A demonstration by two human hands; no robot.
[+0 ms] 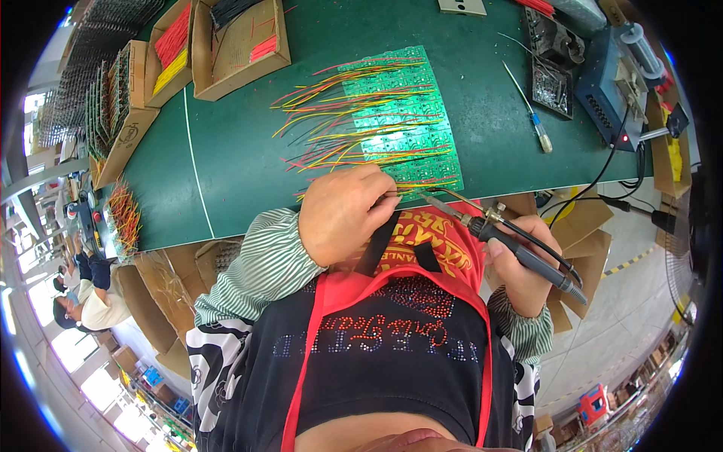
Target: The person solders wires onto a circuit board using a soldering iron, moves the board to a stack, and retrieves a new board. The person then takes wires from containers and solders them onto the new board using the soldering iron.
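Observation:
A green circuit board panel (450,172) lies on the table with rows of red, yellow and black wires (312,113) sticking out past its left side. My left hand (343,215) is at the panel's near edge, thumb and forefinger pinched together on a thin dark wire (389,196), mostly hidden by the fingers. My right hand (523,264) grips a soldering iron (544,270) with a thin feed tube fixed along it. The iron's tip points left, close to the board's near edge and just right of my left fingertips.
Cardboard boxes of cut wires (241,56) stand at the far left, beside a box of upright boards (113,113). A wire bundle (124,218) lies at the left edge. Right are a brush (538,128), a metal tray (551,87) and a blue soldering station (606,94) with trailing cables.

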